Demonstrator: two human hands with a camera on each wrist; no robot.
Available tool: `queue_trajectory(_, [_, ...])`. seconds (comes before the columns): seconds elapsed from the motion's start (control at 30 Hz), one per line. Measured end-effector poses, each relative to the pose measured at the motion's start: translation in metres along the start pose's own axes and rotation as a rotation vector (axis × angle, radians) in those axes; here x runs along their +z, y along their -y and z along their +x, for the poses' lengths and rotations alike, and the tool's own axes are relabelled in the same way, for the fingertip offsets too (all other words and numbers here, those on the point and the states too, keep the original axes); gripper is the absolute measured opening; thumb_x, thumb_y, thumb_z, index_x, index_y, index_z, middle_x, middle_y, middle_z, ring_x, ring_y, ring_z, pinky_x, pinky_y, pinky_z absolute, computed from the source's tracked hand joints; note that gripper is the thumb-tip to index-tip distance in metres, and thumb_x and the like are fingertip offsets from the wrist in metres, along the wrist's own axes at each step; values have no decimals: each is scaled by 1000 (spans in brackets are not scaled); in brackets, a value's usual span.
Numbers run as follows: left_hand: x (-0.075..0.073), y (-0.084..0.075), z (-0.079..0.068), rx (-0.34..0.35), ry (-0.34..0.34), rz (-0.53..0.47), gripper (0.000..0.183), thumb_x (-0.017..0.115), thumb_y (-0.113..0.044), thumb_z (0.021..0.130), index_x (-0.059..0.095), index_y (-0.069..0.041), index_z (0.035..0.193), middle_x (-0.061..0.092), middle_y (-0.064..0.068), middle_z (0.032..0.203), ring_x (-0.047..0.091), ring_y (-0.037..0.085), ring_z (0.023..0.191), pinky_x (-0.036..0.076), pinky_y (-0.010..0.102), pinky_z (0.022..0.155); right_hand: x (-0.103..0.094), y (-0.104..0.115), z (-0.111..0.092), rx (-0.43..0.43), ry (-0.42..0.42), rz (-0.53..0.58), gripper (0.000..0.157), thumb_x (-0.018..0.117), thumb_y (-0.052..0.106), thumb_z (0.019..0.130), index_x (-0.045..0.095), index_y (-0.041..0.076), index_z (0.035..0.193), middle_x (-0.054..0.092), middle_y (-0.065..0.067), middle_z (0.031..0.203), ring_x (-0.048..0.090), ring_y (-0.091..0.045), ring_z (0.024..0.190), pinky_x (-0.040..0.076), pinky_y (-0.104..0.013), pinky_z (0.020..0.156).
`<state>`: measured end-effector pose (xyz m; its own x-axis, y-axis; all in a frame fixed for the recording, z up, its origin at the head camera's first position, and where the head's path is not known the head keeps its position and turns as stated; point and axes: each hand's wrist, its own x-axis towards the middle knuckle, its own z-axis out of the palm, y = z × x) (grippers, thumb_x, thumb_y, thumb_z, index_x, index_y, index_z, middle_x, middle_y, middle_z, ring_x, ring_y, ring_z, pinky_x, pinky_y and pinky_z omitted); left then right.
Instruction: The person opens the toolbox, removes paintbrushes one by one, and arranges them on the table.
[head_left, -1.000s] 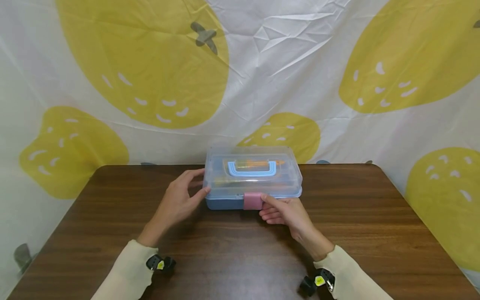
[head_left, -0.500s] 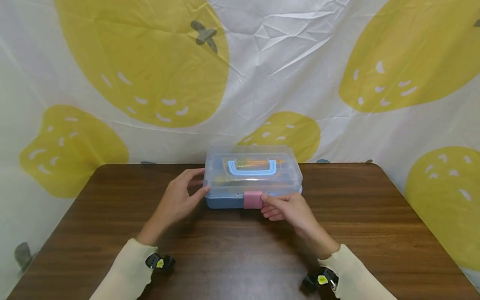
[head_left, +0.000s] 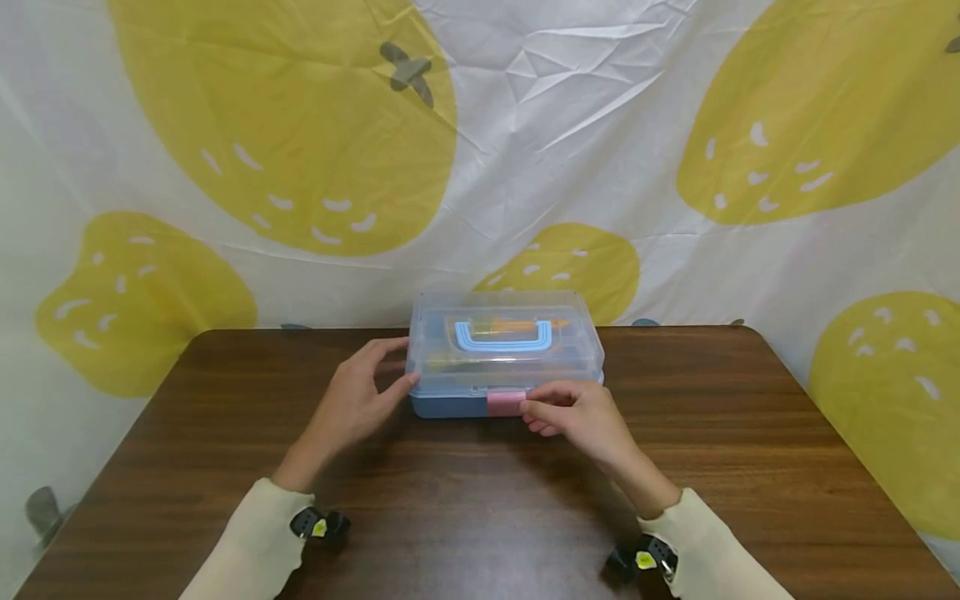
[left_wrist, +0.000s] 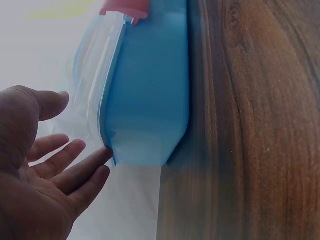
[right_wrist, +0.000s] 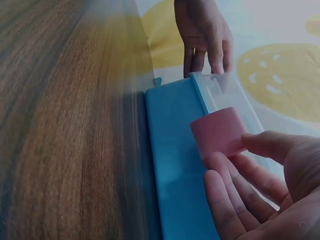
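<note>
A plastic storage box (head_left: 450, 407) with a blue base, clear lid (head_left: 442, 317) and light blue handle (head_left: 504, 337) stands on the table. At its front is a pink latch (head_left: 506, 404), tipped outward from the lid. My right hand (head_left: 581, 417) pinches the latch's right edge; in the right wrist view the thumb is on one side and the fingers (right_wrist: 225, 185) are below. My left hand (head_left: 356, 392) lies along the box's left end, fingers loosely extended. Its fingertips (left_wrist: 105, 154) are right at the rim in the left wrist view.
The box stands near the back edge of the brown wooden table (head_left: 465, 508). Behind hangs a white cloth (head_left: 517, 175) printed with yellow fruit. Orange and yellow items (head_left: 513, 326) show dimly through the lid. Each sleeve cuff carries a black wrist camera (head_left: 322, 525).
The pink latch's upper edge has come down and away from the lid. My right thumb has moved lower with it, the index finger now above. My left hand and the box stay put.
</note>
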<state>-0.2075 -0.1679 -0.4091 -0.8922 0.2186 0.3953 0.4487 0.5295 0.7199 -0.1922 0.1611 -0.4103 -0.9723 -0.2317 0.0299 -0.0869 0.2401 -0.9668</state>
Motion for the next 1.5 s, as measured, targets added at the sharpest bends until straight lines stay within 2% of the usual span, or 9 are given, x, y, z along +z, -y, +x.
queue_trajectory(0.13, [0,0,0,-9,2,0,50,80,-6,102,62,2,147,66,21,143,74,43,120,58,58,101,-1,0,0,-22,41,-35,18,84,4,95,80,-8,107,81,-14,91,76,-16,78,65,-32,73])
queue_trajectory(0.4, [0,-1,0,-13,1,1,50,80,-7,102,62,2,147,66,21,143,74,43,120,58,58,102,-5,-6,2,-37,123,-201,13,87,8,89,85,4,101,80,-4,86,72,-13,78,62,-29,72])
queue_trajectory(0.67, [0,-2,0,-10,3,3,50,81,-7,101,62,2,147,66,21,143,75,41,119,58,58,102,-8,-11,2,-94,207,-275,11,84,9,92,86,4,102,80,-1,86,70,-10,76,57,-24,69])
queue_trajectory(0.97, [-1,-2,0,-9,8,4,50,80,-6,102,61,2,148,66,21,143,74,41,120,58,58,103,-11,-9,4,-153,212,-418,16,84,17,93,88,9,106,80,5,93,66,-9,83,53,-24,74])
queue_trajectory(1.13, [-1,-2,0,-6,5,2,50,80,-5,102,61,2,147,66,21,143,74,42,120,58,58,103,-11,-10,5,-163,203,-460,19,84,18,92,88,11,110,82,2,108,66,-16,97,53,-27,82])
queue_trajectory(1.27, [-1,-2,0,-8,6,1,50,80,-5,102,61,2,147,65,21,144,74,43,120,58,58,103,-13,-12,6,-182,200,-493,21,85,20,93,88,13,112,82,2,114,69,-16,105,54,-32,88])
queue_trajectory(1.5, [-1,-1,1,7,1,-2,50,80,-4,100,62,4,146,66,22,142,75,42,119,58,58,102,-21,7,1,-195,227,-528,20,82,22,98,86,12,115,82,3,112,71,-18,109,57,-40,95])
